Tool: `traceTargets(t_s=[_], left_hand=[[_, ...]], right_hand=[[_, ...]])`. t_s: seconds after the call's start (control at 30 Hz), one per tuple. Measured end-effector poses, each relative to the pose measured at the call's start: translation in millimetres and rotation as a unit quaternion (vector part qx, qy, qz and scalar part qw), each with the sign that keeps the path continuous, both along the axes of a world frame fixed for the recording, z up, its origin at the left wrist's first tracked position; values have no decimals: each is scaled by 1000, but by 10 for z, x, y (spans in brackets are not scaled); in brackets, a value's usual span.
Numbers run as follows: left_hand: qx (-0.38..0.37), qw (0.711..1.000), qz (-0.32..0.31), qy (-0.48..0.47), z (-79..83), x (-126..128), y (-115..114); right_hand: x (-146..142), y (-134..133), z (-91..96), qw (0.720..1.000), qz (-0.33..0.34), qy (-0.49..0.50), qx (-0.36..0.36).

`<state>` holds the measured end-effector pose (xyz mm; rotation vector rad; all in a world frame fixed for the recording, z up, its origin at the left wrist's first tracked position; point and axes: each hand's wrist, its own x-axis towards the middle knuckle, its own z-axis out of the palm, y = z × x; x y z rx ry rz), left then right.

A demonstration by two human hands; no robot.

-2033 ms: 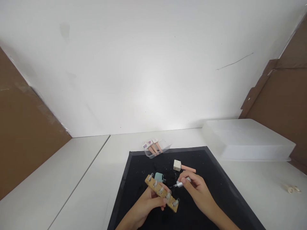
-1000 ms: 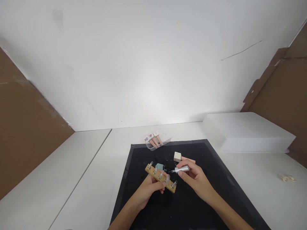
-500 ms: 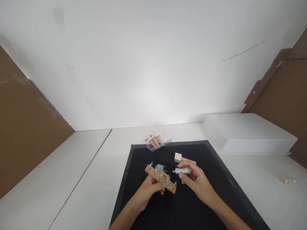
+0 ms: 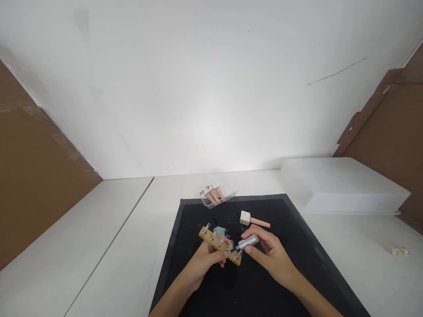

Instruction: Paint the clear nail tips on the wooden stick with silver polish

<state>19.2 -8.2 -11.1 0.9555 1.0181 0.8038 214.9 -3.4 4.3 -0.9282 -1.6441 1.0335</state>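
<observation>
My left hand (image 4: pixel 202 266) is closed round a wooden strip (image 4: pixel 206 237) that carries several clear nail tips on small metal pegs. The strip slants down to the right above the black mat (image 4: pixel 241 290). Between the thumb and fingers of my right hand (image 4: pixel 274 257), a silver-handled nail polish brush (image 4: pixel 248 242) points down and left. Its dark tip is at the nail tips on the strip's right end; whether it touches one I cannot tell. Just behind the strip is a teal object (image 4: pixel 220 230), partly hidden. A white nail polish bottle (image 4: pixel 245 218) with a long pink cap lies beyond my right hand.
At the mat's far edge stands a clear plastic tray (image 4: pixel 232 194) with several pink-capped bottles. A translucent white bin (image 4: pixel 353 200) is at the back right. Small cream-coloured pieces (image 4: pixel 398 251) lie on the white table at right. Brown panels flank both sides.
My right hand has tilted the brush and brought its tip down and left to the strip's right end. The left hand and strip have barely moved.
</observation>
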Motion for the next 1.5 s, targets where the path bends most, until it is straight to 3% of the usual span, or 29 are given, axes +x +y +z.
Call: traceTargets(t_s=[0.33, 0.57, 0.77, 1.17, 1.5], left_hand=[[-7, 999, -18, -30, -10, 5, 10], [0, 1000, -20, -22, 16, 5, -11], [-3, 999, -20, -25, -16, 7, 9], [5, 999, -30, -32, -68, 7, 32], [0, 999, -27, -41, -79, 7, 35]], right_hand=[[-21, -10, 40, 996, -25, -82, 28], [-5, 27, -18, 997, -64, -45, 25], [-10, -6, -25, 999, -41, -19, 18], [-27, -59, -2, 997, -10, -62, 33], [-40, -57, -19, 996, -16, -72, 47]])
